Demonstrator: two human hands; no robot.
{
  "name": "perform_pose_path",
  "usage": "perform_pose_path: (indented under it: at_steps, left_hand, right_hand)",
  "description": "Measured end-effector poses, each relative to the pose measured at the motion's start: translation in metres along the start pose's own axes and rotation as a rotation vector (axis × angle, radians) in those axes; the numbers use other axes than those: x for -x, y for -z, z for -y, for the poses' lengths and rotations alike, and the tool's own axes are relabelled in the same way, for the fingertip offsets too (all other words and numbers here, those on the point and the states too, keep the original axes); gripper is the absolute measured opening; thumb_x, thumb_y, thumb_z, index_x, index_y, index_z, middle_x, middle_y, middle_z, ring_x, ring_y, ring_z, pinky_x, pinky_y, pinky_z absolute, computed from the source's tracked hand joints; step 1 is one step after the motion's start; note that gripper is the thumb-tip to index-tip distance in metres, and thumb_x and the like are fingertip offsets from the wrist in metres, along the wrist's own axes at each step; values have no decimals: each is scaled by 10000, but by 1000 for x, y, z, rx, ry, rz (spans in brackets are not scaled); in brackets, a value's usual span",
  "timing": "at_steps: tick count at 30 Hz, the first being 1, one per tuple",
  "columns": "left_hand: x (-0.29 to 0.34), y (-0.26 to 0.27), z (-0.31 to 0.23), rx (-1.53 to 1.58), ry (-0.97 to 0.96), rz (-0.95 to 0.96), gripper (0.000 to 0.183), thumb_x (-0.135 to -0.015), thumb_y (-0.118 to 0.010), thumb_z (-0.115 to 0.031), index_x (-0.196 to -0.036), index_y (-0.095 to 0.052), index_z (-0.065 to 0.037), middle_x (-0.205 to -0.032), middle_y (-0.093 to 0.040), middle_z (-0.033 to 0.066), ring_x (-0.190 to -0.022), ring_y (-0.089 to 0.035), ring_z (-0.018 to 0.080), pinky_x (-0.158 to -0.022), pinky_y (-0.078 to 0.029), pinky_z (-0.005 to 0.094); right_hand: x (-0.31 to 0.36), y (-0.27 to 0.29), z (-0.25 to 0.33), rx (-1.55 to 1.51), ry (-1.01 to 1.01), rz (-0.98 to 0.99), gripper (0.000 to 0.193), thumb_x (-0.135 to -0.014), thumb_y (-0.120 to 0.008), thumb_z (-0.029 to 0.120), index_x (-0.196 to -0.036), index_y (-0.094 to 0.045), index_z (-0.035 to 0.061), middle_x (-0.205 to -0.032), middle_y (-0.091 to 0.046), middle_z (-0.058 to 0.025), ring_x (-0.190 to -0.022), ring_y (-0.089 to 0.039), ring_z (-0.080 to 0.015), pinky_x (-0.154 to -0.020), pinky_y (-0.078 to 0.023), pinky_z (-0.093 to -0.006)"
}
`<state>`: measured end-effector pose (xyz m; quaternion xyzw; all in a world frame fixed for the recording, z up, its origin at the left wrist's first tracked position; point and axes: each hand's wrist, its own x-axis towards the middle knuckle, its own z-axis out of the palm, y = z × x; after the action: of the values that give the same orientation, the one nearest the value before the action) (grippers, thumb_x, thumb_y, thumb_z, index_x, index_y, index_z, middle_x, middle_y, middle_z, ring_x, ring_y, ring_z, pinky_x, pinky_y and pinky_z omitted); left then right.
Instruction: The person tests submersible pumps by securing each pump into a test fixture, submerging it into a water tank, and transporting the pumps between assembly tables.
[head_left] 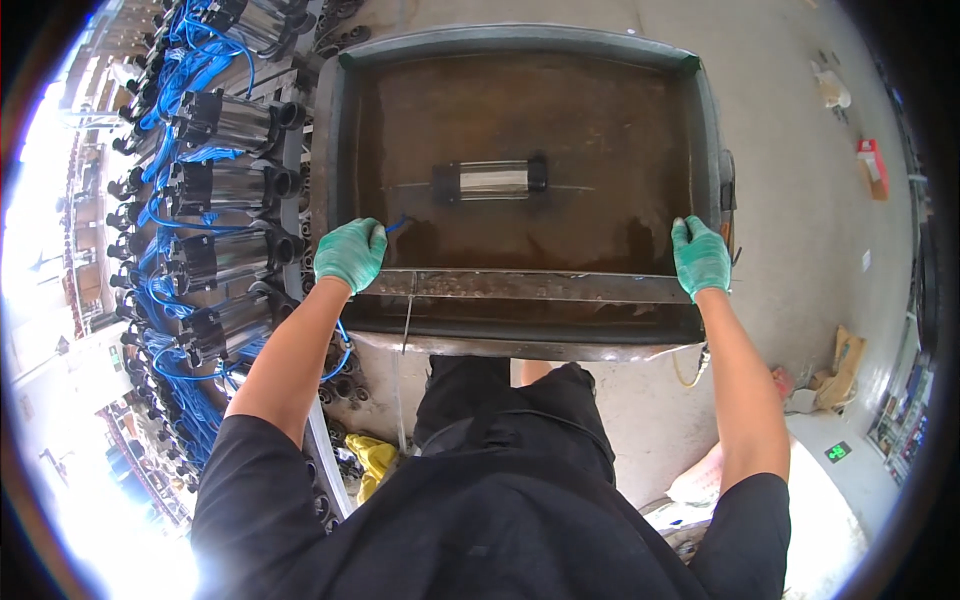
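Observation:
A large grey metal tank (520, 40) of brownish water lies in front of me. In its middle is a submersible pump (493, 180), a silver cylinder with black ends, lying on its side. My left hand (350, 255), in a green glove, is closed over the tank's left rim. A short piece of blue cable (398, 224) shows beside its thumb; whether the fingers hold it too is hidden. My right hand (702, 258), also green-gloved, grips the opposite rim, thumb on the inner side. Between the hands, a flat metal bar (540, 287) spans the near part of the tank.
Rows of similar pumps (225, 185) with coiled blue cables (185, 80) stand close on the left. A thin rod (408, 312) crosses the bar. Yellow cloth (372, 462) lies low left. On the floor to the right are a red box (872, 168) and cardboard (842, 368).

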<state>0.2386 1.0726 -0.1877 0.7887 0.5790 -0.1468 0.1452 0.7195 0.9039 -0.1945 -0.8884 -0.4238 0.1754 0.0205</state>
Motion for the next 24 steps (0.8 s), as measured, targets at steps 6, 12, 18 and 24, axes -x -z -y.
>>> perform_pose_path:
  at_steps: [6,12,18,24]
  left_hand:
    - [-2,-3,4,-12,-11,0,333,-1008,-442,-356,-1070,-688,-141,-1090,-696,107,-1015,-652,371,-905,-520,476]
    - [1,3,-3,9,-8,12,323,-997,-467,-317,-1102,-695,-114,-1093,-699,153,-1029,-643,397,-908,-511,484]
    - [3,4,-4,-11,2,8,329,-1000,-458,-336,-1096,-691,-125,-1100,-699,132,-1029,-650,379,-907,-516,478]
    - [1,0,0,-3,-55,-37,310,-991,-481,-312,-1136,-681,-125,-1113,-688,112,-1028,-654,365,-920,-518,465]
  right_hand:
    - [1,-2,0,-14,17,-36,408,-1009,-458,434,-1062,-665,86,-1039,-691,-226,-984,-635,-456,-864,-504,-530]
    - [1,-1,-1,-18,19,-25,401,-1010,-456,427,-1044,-656,81,-1029,-690,-231,-973,-633,-460,-853,-503,-535]
    - [4,3,4,-30,8,-19,395,-1016,-449,416,-1030,-650,77,-1018,-692,-227,-963,-633,-460,-848,-501,-539]
    - [3,5,4,-37,-9,9,385,-1018,-449,406,-996,-638,71,-1000,-696,-220,-943,-639,-454,-846,-501,-540]
